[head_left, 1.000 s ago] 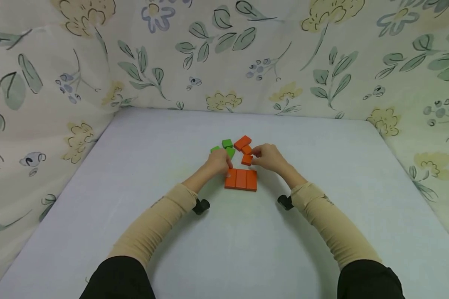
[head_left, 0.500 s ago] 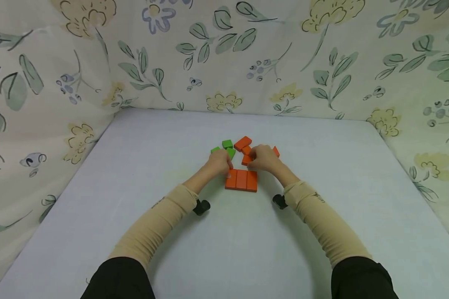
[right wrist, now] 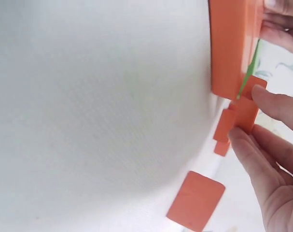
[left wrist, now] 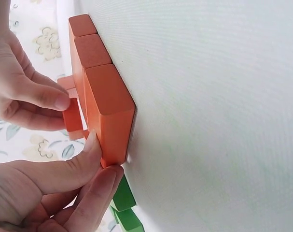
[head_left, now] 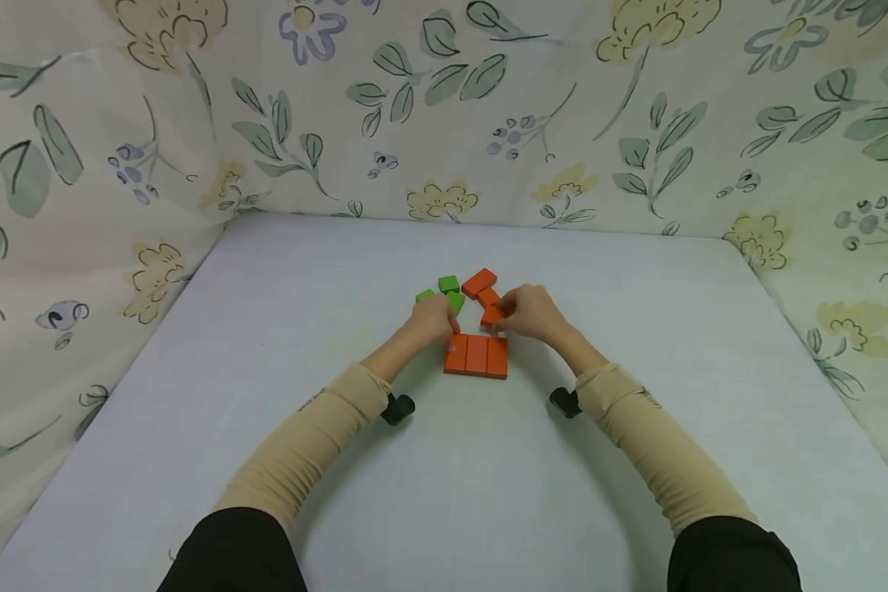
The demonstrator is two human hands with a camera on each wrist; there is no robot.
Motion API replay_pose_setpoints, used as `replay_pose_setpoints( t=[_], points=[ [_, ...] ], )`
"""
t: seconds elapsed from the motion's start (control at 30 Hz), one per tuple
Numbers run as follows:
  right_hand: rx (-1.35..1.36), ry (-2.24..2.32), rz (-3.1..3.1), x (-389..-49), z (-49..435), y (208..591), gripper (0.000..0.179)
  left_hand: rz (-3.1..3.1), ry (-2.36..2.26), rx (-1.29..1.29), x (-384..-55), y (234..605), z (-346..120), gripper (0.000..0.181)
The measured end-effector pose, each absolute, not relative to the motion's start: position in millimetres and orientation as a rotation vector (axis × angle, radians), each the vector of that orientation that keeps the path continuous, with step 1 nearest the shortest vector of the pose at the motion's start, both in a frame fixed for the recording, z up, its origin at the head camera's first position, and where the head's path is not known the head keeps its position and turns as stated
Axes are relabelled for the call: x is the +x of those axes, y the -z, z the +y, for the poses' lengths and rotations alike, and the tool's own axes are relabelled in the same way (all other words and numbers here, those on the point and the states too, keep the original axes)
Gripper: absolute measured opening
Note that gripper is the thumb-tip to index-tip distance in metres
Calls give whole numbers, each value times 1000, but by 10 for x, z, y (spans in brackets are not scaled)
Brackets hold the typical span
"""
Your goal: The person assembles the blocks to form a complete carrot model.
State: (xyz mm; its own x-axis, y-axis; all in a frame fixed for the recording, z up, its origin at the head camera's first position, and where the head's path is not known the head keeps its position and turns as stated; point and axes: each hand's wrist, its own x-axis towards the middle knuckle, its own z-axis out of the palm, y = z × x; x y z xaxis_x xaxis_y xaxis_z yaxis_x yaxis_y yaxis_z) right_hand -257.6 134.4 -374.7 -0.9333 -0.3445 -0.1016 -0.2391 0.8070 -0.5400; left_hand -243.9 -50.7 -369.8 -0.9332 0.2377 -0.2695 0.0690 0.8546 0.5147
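Note:
Three orange blocks (head_left: 477, 356) lie side by side in a flat row on the white table. My left hand (head_left: 432, 319) pinches the far end of the row's left block (left wrist: 110, 89), thumb on its top face and a finger at its end. My right hand (head_left: 530, 312) holds a smaller orange block (right wrist: 245, 112) between thumb and fingers, just beyond the row. In the left wrist view, this held block (left wrist: 72, 116) shows between the fingertips, behind the row. Another orange block (right wrist: 196, 200) lies apart, near the right hand; the hand hides it in the head view.
Beyond the hands lie a tilted orange block (head_left: 479, 282) and a smaller orange one (head_left: 488, 297). Several green blocks (head_left: 449, 284) sit to their left, partly behind the left hand. Flowered cloth (head_left: 444, 123) stands around the table (head_left: 474, 493).
My right hand shifted left over the small orange blocks, then back right, and the block at its fingertips now sits slightly turned. The left hand and the row stayed put.

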Motion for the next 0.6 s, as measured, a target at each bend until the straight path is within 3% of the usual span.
replay_pose_setpoints(
  t=[0.6],
  points=[
    [-748,894,2709,-2086,1244,3614,29,2711,-706,248,-2461,3703,-515,26]
  ],
)
